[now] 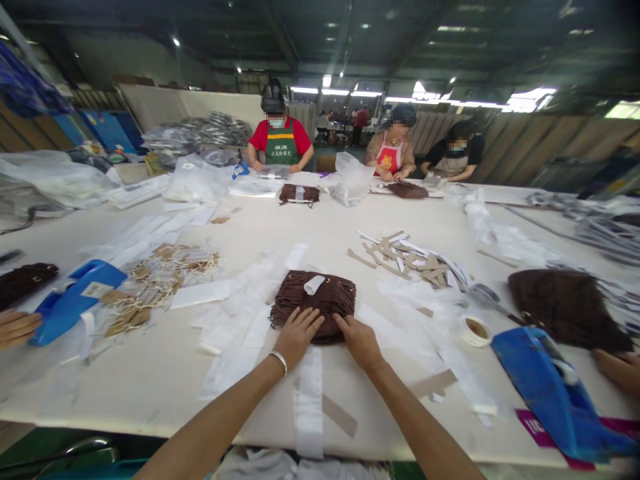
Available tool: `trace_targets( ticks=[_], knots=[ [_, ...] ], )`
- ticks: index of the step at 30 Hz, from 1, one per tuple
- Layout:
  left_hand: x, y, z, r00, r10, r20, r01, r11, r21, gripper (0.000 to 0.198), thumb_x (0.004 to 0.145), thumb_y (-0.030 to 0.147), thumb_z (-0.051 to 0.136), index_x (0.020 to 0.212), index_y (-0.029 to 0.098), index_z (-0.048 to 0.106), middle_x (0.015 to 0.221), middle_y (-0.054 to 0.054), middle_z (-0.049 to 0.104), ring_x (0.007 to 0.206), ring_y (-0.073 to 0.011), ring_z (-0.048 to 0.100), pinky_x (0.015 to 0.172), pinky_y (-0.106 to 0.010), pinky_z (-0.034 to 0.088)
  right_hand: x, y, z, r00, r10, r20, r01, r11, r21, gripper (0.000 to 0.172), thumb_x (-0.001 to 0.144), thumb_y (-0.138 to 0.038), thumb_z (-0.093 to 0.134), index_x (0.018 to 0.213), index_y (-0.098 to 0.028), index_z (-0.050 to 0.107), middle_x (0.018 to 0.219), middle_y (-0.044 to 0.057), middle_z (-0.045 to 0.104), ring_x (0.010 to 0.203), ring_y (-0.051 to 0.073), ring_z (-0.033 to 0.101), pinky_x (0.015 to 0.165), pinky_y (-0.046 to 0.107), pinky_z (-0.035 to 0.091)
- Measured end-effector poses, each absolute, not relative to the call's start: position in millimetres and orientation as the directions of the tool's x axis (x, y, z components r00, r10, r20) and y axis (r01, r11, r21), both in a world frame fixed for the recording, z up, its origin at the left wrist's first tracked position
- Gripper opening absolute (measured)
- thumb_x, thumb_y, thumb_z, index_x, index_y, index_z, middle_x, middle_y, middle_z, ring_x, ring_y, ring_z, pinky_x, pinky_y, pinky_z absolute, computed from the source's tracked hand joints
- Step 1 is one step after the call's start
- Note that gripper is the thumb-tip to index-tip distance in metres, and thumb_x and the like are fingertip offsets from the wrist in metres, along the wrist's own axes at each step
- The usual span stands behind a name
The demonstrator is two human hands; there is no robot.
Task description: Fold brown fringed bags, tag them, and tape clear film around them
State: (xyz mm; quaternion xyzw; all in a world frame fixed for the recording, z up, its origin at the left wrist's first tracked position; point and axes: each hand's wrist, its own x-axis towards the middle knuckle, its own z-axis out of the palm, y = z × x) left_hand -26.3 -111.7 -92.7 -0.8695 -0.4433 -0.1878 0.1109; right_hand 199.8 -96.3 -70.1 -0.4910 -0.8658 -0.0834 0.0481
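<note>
A dark brown fringed bag (pixel 317 300) lies flat on the table in front of me, with a small piece of white paper (pixel 315 285) on top. My left hand (pixel 300 337) rests on its lower left part, fingers stretched out over the fringe. At the lower right edge of the bag, my right hand (pixel 359 339) grips the side with bent fingers, partly hidden. From under the bag a long white paper strip (pixel 309 407) runs toward me to the table edge.
Tags with strings (pixel 160 287) lie left, beside a blue tape dispenser (pixel 80 297). Cardboard strips (pixel 415 260) are heaped right of centre. Farther right are a tape roll (pixel 475 331), another blue dispenser (pixel 555 387) and a brown bag (pixel 565 307). Several people work around the table (pixel 280 233).
</note>
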Motion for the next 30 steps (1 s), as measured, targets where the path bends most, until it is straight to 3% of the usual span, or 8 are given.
trace_targets(
  ticks=[4,12,18,23,30],
  knots=[
    [-31.7,-117.0,-87.8,0.554,0.758,0.344,0.819,-0.570,-0.063,0.051,0.095,0.016,0.038,0.145,0.026,0.035,0.150,-0.005,0.039,0.139,-0.0206,0.032,0.115,-0.047,0.023,199.9,-96.8,-70.1,-0.581,0.796,0.171,0.813,0.562,0.150,0.047,0.091,-0.009,0.041,0.137,-0.019,0.047,0.100,0.010,0.063,0.084,0.018,0.063,0.070,0.025,0.051],
    [-31.2,-124.3,-75.4,0.536,0.799,0.272,0.839,-0.541,-0.063,0.058,0.095,0.022,0.038,0.150,0.027,0.022,0.155,-0.007,0.029,0.142,-0.0247,0.025,0.114,-0.049,0.018,205.4,-92.6,-91.7,-0.657,0.708,0.259,0.750,0.580,0.317,0.056,0.086,-0.003,0.038,0.140,-0.015,0.043,0.123,0.019,0.057,0.094,0.024,0.062,0.075,0.033,0.056],
    [-31.5,-122.5,-71.4,0.561,0.787,0.255,0.822,-0.567,-0.056,0.066,0.092,0.046,0.046,0.150,0.025,0.023,0.156,-0.010,0.026,0.141,-0.0289,0.024,0.113,-0.049,0.018,200.2,-87.4,-91.9,-0.647,0.707,0.287,0.760,0.564,0.323,0.062,0.083,-0.001,0.040,0.143,-0.018,0.039,0.115,0.018,0.059,0.094,0.024,0.061,0.068,0.032,0.058],
    [-36.9,-121.9,-65.6,0.583,0.779,0.232,0.805,-0.593,-0.033,0.073,0.088,0.051,0.052,0.149,0.023,0.023,0.152,-0.014,0.034,0.134,-0.0310,0.036,0.106,-0.048,0.027,204.6,-90.0,-84.0,-0.657,0.688,0.308,0.754,0.606,0.254,0.061,0.082,-0.001,0.043,0.141,-0.018,0.042,0.103,0.012,0.060,0.095,0.021,0.060,0.073,0.029,0.058],
    [-45.0,-141.1,-75.6,0.603,0.757,0.253,0.784,-0.621,-0.013,0.071,0.090,0.049,0.051,0.149,0.025,0.022,0.153,-0.017,0.030,0.135,-0.0329,0.035,0.106,-0.051,0.025,213.1,-111.8,-89.7,-0.687,0.672,0.277,0.722,0.674,0.155,0.071,0.083,-0.001,0.040,0.148,-0.027,0.030,0.121,0.014,0.058,0.108,0.024,0.058,0.082,0.035,0.057]
  ],
)
